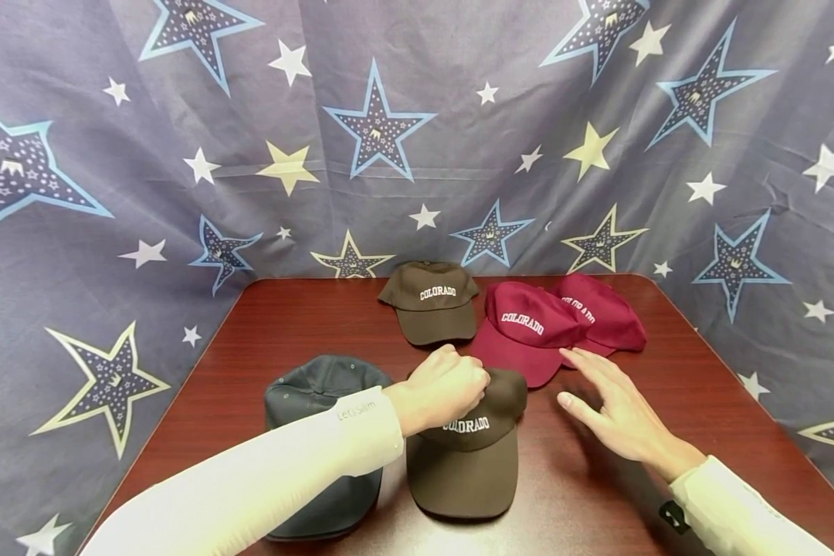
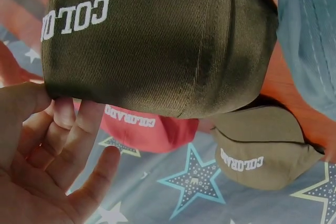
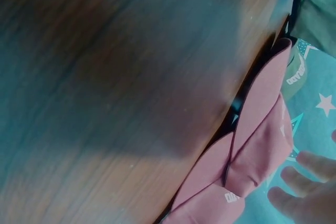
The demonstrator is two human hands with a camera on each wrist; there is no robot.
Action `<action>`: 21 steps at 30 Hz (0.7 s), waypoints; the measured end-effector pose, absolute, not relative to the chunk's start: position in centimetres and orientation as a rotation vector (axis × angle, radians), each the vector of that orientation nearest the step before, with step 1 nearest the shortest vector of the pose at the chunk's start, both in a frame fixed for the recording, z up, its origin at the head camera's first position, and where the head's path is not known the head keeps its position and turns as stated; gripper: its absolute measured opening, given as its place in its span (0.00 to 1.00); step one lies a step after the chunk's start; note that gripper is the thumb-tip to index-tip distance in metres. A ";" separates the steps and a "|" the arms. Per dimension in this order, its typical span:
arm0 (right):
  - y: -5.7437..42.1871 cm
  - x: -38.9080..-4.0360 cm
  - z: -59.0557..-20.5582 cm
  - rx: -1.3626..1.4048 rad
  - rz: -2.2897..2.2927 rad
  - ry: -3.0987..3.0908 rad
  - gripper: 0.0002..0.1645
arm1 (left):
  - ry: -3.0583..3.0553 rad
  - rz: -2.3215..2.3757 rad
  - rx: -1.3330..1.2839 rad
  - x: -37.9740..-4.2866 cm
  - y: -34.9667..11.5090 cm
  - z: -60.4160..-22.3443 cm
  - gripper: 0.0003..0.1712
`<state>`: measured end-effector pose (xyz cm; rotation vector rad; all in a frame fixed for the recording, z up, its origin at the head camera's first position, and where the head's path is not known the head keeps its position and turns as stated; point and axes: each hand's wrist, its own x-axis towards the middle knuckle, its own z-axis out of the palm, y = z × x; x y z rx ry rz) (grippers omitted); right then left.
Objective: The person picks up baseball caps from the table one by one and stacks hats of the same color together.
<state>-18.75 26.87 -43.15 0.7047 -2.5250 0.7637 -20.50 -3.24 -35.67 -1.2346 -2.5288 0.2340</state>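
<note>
One brown cap: left hand pinches it, right hand empty; shallow pinch may slip, knocking dark blue cap beside grip.

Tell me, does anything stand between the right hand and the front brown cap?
Nothing visible does: in the head view, only tabletop shows between the right hand and the front brown cap. The nearer maroon cap borders that gap's far side; the left hand holds the brown cap's crown.
</note>
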 end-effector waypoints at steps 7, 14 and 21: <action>26.8 -18.7 -43.4 0.712 0.766 -2.529 0.43 | -2.533 0.274 -1.239 -20.3 -2.7 -36.2 0.09; 26.8 -18.8 -43.6 0.707 0.764 -2.529 0.42 | -2.494 0.334 -1.175 -20.3 -2.2 -37.0 0.12; 26.7 -18.7 -43.8 0.702 0.766 -2.538 0.41 | -2.483 0.359 -1.133 -20.3 -1.8 -37.3 0.12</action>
